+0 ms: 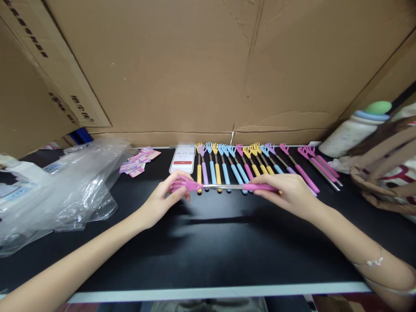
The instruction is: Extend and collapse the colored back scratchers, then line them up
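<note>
A pink back scratcher (224,186) with a metal shaft is held level above the black table, between both hands. My left hand (162,195) is closed on its claw-shaped head. My right hand (289,190) grips the pink handle at the other end. Behind it lies a row of several back scratchers in yellow, purple, blue and pink, claws pointing to the back; a yellow one (199,173) is at the row's left end. At the right of the row, several pink back scratchers (321,169) lie at a slant, some with bare metal ends.
Clear plastic bags (74,186) are heaped at the left, with small pink cards (139,160) beside them. A phone (182,159) showing a timer lies at the back. A white bottle (352,132) and a brown fabric bag (383,169) stand right. Cardboard (195,69) walls the back.
</note>
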Available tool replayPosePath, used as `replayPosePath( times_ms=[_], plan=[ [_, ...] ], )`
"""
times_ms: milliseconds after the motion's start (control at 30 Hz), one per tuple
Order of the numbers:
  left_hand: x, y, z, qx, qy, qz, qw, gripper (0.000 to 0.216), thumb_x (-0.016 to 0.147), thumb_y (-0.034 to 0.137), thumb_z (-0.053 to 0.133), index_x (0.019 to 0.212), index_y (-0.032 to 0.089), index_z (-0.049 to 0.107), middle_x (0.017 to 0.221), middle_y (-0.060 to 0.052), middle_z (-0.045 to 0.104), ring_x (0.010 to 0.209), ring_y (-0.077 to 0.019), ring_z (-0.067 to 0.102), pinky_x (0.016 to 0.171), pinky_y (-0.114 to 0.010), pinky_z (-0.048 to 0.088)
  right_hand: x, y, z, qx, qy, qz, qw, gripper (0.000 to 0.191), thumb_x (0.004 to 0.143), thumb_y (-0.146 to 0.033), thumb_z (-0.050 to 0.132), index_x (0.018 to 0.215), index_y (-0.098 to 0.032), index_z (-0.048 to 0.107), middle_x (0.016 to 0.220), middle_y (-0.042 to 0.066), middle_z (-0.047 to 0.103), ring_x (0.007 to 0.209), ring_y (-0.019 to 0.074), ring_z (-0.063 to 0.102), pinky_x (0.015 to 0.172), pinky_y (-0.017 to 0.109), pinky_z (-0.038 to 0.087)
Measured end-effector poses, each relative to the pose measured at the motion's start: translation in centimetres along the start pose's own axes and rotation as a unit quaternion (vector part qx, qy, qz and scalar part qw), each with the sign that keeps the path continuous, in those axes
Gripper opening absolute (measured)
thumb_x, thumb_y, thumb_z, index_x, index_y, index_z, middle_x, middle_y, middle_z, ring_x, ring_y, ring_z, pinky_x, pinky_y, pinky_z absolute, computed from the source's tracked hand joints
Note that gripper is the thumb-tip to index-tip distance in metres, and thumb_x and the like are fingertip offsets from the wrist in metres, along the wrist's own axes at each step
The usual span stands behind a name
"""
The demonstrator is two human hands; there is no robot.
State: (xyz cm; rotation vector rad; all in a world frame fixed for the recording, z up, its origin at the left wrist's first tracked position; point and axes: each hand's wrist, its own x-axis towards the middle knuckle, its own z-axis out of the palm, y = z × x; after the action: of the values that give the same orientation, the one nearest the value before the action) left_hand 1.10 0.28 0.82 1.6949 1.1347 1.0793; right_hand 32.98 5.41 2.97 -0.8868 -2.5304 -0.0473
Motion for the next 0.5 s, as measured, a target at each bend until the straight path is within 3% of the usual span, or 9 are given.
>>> replayPosePath(
  times_ms=[167, 300, 500],
  plan=[
    [0.5, -0.2, -0.5, 0.073, 0.002, 0.011, 0.997, 0.025, 0.086, 0.041, 0.049, 0.100, 0.020, 0.053, 0.083, -0.003, 0.063, 0.081, -0.0178, 0.060, 0.073, -0.028, 0.045, -0.2, 2.7, -2.3, -0.014, 0.063, 0.108, 0.992, 0.032, 0.091, -0.042, 0.048, 0.103, -0.017, 0.063, 0.088, 0.008, 0.070, 0.067, 0.0144, 0.061, 0.060, 0.025, 0.043],
    [0.6, -0.8, -0.5, 0.156, -0.008, 0.031, 0.987, 0.014, 0.087, 0.030, 0.048, 0.094, 0.021, 0.055, 0.085, -0.002, 0.062, 0.081, -0.0164, 0.060, 0.071, -0.026, 0.045, -0.7, 5.3, -4.8, -0.104, 0.134, 0.238, 0.956, 0.035, 0.089, -0.046, 0.049, 0.101, -0.016, 0.063, 0.089, 0.011, 0.069, 0.073, 0.0172, 0.059, 0.062, 0.027, 0.040],
    [-0.3, -1.1, 0.0, 0.352, -0.020, 0.101, 0.930, 0.016, 0.089, 0.024, 0.045, 0.099, 0.026, 0.057, 0.091, 0.001, 0.064, 0.083, -0.0143, 0.061, 0.072, -0.023, 0.043, -2.6, 10.1, -6.5, -0.232, 0.044, 0.433, 0.870, 0.049, 0.088, -0.060, 0.040, 0.107, -0.019, 0.060, 0.095, 0.016, 0.068, 0.073, 0.0220, 0.056, 0.056, 0.031, 0.032]
  ],
)
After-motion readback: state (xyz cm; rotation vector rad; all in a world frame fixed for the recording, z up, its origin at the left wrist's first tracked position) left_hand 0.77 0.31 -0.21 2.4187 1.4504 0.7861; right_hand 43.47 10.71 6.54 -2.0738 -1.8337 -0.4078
